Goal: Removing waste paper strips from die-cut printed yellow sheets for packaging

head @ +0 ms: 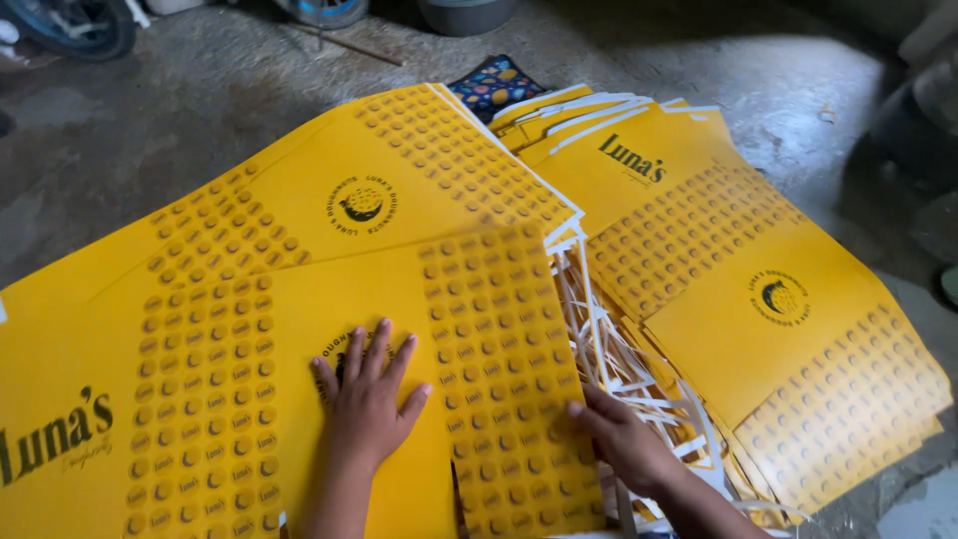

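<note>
A large yellow printed cardboard sheet (pixel 249 379) with rows of round brown marks lies on top of the near stack. My left hand (pixel 367 399) rests flat on its middle, fingers spread, covering a round black emblem. At the sheet's right edge, my right hand (pixel 624 439) presses down with fingers on the dotted band. More yellow sheets (pixel 399 180) fan out behind it, and another stack (pixel 758 299) lies to the right.
White paper offcut strips (pixel 619 359) pile up between the two stacks. A dark patterned cloth item (pixel 494 85) peeks out behind the sheets. Grey concrete floor (pixel 180 100) surrounds everything, with a dark bucket base (pixel 464 15) and a wheel (pixel 70 25) at the far edge.
</note>
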